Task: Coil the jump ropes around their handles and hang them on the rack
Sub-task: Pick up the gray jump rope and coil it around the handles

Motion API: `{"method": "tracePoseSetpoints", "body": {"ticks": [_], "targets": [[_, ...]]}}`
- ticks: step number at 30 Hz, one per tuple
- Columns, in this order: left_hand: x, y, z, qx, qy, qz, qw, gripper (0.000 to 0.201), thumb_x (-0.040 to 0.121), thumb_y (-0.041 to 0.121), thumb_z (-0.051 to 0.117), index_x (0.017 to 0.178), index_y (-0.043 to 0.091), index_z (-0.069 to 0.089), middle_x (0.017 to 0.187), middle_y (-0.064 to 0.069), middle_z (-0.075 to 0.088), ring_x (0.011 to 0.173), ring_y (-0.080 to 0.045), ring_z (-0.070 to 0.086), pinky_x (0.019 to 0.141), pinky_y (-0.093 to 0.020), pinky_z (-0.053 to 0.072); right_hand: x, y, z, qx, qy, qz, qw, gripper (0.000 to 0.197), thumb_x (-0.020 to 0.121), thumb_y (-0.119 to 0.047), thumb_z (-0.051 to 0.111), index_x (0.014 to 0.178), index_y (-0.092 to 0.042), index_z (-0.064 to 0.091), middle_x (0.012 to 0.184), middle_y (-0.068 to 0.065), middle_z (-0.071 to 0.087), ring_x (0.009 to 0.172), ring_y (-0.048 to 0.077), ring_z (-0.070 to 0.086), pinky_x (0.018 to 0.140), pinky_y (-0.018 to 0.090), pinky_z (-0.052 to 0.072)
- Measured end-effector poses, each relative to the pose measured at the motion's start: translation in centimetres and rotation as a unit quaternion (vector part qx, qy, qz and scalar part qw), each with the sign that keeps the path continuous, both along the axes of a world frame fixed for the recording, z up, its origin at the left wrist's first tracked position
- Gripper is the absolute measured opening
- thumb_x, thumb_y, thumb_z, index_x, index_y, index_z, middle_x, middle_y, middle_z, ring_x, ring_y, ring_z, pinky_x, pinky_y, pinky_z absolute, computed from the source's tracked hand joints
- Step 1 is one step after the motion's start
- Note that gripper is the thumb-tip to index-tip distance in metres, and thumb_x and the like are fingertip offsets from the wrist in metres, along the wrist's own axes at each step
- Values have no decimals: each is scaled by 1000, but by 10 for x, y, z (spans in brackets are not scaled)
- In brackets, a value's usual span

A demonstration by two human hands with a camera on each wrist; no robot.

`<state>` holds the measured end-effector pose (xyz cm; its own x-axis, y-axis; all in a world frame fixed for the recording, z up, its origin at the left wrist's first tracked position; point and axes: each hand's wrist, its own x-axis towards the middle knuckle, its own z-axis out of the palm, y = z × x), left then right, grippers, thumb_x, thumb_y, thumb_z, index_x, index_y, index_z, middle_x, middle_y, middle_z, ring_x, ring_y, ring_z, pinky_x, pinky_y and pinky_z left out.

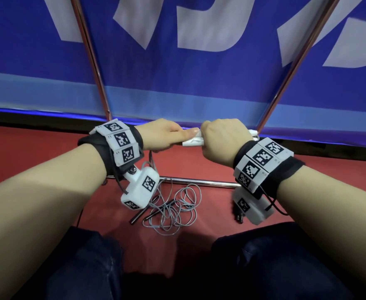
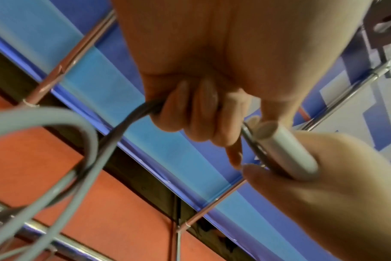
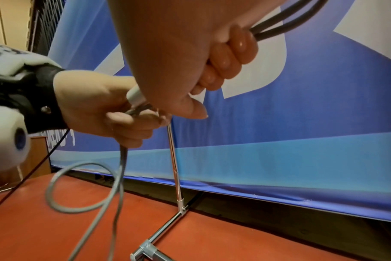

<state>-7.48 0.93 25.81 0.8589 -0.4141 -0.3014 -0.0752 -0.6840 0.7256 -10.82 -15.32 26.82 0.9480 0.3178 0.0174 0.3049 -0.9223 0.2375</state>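
Note:
Both hands meet in front of the rack, above the floor. My right hand (image 1: 218, 139) grips the white handles (image 1: 191, 143) in a fist; two dark cords (image 3: 290, 21) come out past its fingers (image 3: 232, 53). My left hand (image 1: 164, 135) has its thumb laid along the handles' near end (image 3: 135, 95) and its fingers (image 2: 190, 113) curled round the grey rope (image 2: 90, 141). That rope drops from the left hand in a loose loop (image 3: 122, 167) toward the floor. The handle's end (image 2: 286, 150) sticks out of the right fist (image 2: 324, 176).
On the red floor below lies a tangle of grey rope (image 1: 173, 211) with two dark handles (image 1: 138, 215). The chrome rack has two slanted poles (image 1: 91, 57) (image 1: 296, 61) and a low base bar (image 1: 199, 182). A blue banner (image 1: 199, 87) hangs behind. My knees fill the near foreground.

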Motion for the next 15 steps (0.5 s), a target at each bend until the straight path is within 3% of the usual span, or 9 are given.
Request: {"method": "tracePoseSetpoints", "body": {"ticks": [2, 4, 7, 9, 12, 15], "targets": [[-4, -8, -1, -11, -13, -14, 1000, 51, 96, 57, 32, 69, 15, 44, 50, -1, 42, 43, -17, 33, 47, -25, 29, -1, 2, 0, 12, -6, -4, 1000, 10, 87, -16, 47, 84, -14, 38, 71, 1, 41, 64, 26, 41, 60, 31, 28], [-8, -17, 0, -46, -24, -13, 999, 57, 102, 45, 23, 68, 10, 53, 47, 2, 54, 38, -12, 42, 46, -24, 33, -1, 5, 0, 30, -10, -7, 999, 10, 88, -17, 46, 84, -14, 37, 73, 1, 42, 65, 25, 41, 61, 31, 29], [-13, -28, -2, -88, -64, 57, 992, 56, 101, 48, 22, 75, 9, 54, 52, -2, 57, 33, -12, 45, 41, -20, 34, -2, 11, 1, 45, -12, 0, 999, 9, 89, -17, 44, 86, -14, 36, 72, -2, 39, 66, 24, 41, 62, 32, 31], [-13, -28, -3, -54, -114, 90, 988, 55, 100, 50, 23, 75, 12, 53, 51, -4, 55, 38, -9, 46, 47, -24, 35, -1, 13, 0, 58, -15, -2, 998, 9, 88, -17, 45, 86, -14, 37, 69, -2, 37, 64, 24, 40, 61, 31, 30], [-9, -23, -5, -30, -163, 70, 984, 51, 101, 48, 25, 71, 14, 49, 53, -2, 52, 52, -15, 48, 59, -31, 34, 1, 11, -4, 130, 24, -15, 991, 10, 85, -19, 49, 92, -14, 44, 73, -1, 44, 69, 27, 46, 62, 30, 31], [-9, -23, -9, -44, -177, 64, 981, 49, 101, 46, 31, 79, 11, 57, 60, 4, 51, 58, -12, 48, 66, -31, 37, 3, 5, -6, 213, 78, -43, 973, 23, 82, -22, 54, 104, -20, 50, 79, -2, 52, 73, 27, 50, 63, 29, 35]]}}
